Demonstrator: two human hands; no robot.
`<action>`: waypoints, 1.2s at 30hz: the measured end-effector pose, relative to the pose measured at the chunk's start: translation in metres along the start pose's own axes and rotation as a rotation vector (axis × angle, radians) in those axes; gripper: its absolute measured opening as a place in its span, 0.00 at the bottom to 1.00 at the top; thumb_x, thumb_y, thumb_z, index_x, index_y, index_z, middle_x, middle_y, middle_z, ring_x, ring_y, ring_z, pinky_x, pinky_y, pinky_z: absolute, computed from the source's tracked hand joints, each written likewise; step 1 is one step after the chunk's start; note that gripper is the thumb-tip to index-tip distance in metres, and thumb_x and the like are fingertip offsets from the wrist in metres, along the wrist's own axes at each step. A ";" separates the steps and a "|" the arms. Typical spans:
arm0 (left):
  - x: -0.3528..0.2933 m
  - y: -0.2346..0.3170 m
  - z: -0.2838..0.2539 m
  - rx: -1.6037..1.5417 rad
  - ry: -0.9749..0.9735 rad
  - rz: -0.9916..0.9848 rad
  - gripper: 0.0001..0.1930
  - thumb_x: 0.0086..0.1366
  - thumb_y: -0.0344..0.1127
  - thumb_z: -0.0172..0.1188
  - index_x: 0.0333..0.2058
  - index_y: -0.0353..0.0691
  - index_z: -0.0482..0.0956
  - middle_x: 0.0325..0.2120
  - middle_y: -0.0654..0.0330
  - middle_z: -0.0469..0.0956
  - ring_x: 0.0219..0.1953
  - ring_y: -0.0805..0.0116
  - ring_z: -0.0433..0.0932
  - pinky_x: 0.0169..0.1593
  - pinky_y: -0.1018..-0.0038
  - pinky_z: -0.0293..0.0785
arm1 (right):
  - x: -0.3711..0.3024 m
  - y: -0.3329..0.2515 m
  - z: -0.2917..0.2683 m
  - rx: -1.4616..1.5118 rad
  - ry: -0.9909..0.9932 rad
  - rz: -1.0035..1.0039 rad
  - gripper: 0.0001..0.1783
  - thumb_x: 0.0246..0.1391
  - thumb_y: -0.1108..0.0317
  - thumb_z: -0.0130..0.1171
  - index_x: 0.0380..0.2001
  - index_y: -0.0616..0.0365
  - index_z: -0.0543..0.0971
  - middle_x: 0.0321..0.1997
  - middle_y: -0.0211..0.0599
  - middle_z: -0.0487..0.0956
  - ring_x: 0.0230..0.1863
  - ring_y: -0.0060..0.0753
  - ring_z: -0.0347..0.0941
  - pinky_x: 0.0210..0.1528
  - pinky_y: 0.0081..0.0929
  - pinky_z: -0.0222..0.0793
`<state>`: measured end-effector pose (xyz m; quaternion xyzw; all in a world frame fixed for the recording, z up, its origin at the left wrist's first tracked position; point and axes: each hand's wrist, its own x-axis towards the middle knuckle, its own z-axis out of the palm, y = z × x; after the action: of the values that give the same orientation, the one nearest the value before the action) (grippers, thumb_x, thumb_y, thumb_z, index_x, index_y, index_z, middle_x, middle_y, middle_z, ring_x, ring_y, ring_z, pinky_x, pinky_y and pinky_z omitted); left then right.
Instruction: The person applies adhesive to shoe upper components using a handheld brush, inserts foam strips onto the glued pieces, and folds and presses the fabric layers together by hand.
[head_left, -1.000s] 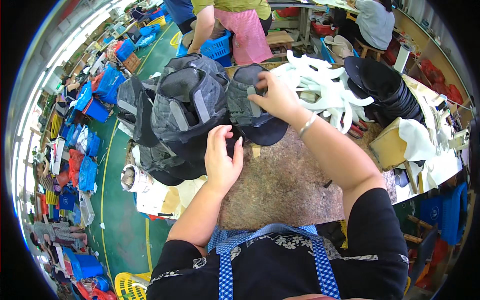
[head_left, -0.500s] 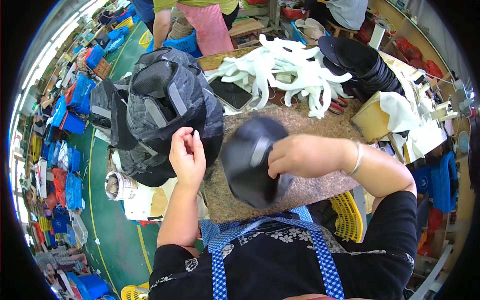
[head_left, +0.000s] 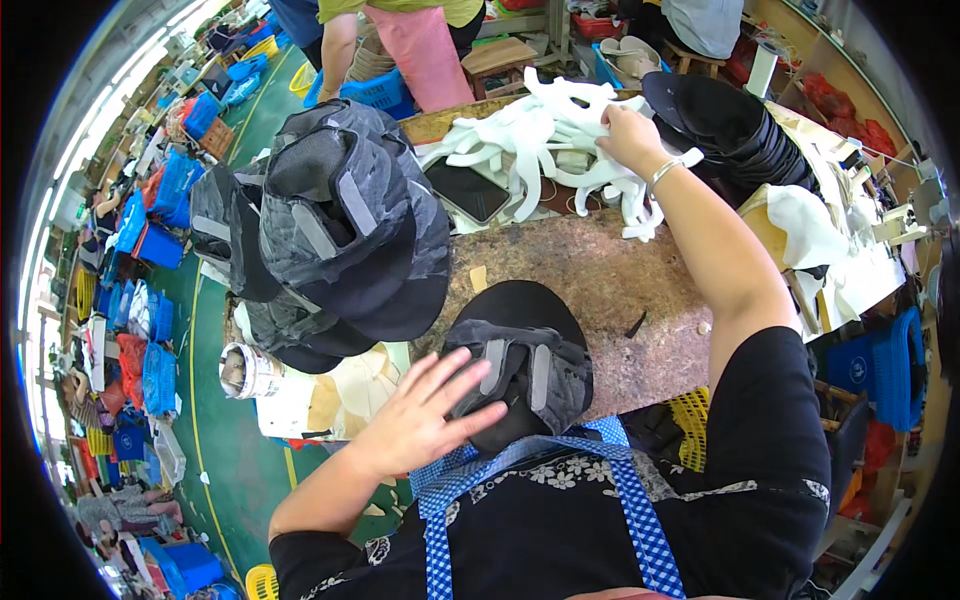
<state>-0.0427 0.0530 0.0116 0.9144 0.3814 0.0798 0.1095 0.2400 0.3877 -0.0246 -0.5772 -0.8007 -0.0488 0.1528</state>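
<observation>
A black and dark grey camouflage cap (head_left: 515, 370) lies at the bench's near edge, brim pointing away from me, with light grey strips on its crown. Over its left side my left hand (head_left: 432, 412) is spread open; whether all the fingers touch the fabric I cannot tell. My right arm reaches across the bench, and my right hand (head_left: 632, 138) is closed with its fingertips on a white curved strip in the heap of white strips (head_left: 515, 130). To the left stands a pile of similar camouflage caps (head_left: 345, 215).
A stack of black cap brims (head_left: 735, 125) stands at the back right. Beside the white strips lies a dark phone (head_left: 468, 190). A white tub (head_left: 248, 371) sits at the left edge, near pale scraps. Another person in a pink apron (head_left: 425, 55) is beyond the bench.
The cap has come nearer to me and now shows its camouflage crown. My right hand has left it for the white strips. My left hand has moved down from the pile and spread over the cap.
</observation>
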 end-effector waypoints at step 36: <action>0.036 0.037 -0.017 -1.365 0.138 -0.332 0.14 0.61 0.36 0.52 0.44 0.37 0.65 0.27 0.64 0.72 0.29 0.78 0.72 0.33 0.81 0.68 | -0.208 -0.126 -0.131 0.380 0.761 -0.893 0.15 0.30 0.72 0.59 0.29 0.58 0.75 0.31 0.37 0.75 0.25 0.29 0.71 0.23 0.22 0.65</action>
<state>0.0035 0.0554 0.0395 0.5641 0.3867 0.3411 0.6449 0.2060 0.1234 0.0497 -0.0909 -0.8492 -0.1671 0.4927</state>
